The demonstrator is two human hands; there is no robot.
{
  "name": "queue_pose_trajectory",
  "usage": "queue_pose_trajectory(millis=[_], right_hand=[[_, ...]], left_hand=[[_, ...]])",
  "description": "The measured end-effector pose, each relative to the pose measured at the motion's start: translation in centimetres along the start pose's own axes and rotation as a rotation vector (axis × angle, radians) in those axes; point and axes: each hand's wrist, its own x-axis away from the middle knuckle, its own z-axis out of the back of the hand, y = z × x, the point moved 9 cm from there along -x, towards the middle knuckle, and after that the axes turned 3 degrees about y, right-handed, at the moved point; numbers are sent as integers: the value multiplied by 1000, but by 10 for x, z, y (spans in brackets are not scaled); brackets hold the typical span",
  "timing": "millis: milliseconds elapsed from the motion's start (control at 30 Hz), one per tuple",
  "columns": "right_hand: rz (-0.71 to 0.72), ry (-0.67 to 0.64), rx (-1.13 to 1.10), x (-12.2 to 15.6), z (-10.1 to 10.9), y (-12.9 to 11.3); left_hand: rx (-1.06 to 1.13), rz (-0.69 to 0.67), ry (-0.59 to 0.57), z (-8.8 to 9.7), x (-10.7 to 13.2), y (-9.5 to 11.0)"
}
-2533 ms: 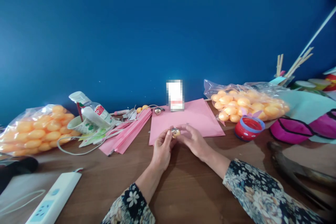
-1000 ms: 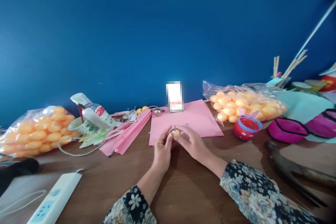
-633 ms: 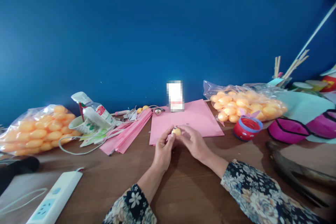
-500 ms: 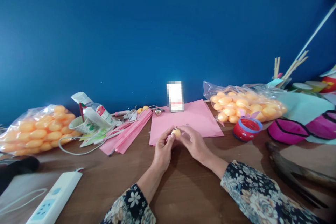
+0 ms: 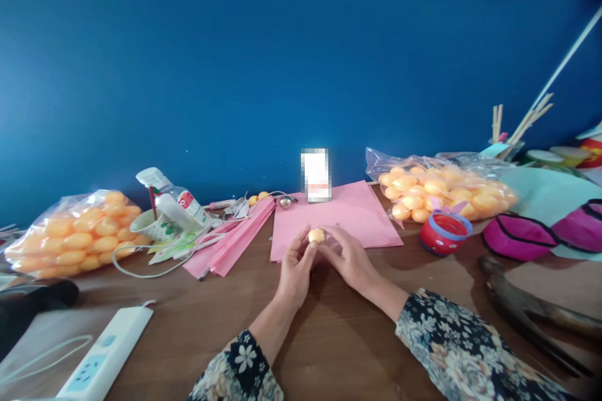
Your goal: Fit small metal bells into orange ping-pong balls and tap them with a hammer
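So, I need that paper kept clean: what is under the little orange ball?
Both the left hand and right hand pinch the ball above the pink paper; their fingers hide its underside.

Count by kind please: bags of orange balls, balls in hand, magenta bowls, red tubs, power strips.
bags of orange balls: 2
ball, pinched between left hand and right hand: 1
magenta bowls: 2
red tub: 1
power strip: 1
Total: 7

Two hands [image 5: 294,269] [image 5: 350,260], one orange ball [image 5: 316,235], two ball bags [image 5: 75,235] [image 5: 442,191]
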Motion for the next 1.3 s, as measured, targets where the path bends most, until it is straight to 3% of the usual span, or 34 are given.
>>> queue_pose_trajectory(millis=[1300], right_hand=[[2, 6, 19, 1, -2, 0]], left_hand=[[-3, 6, -12, 0, -2, -1]])
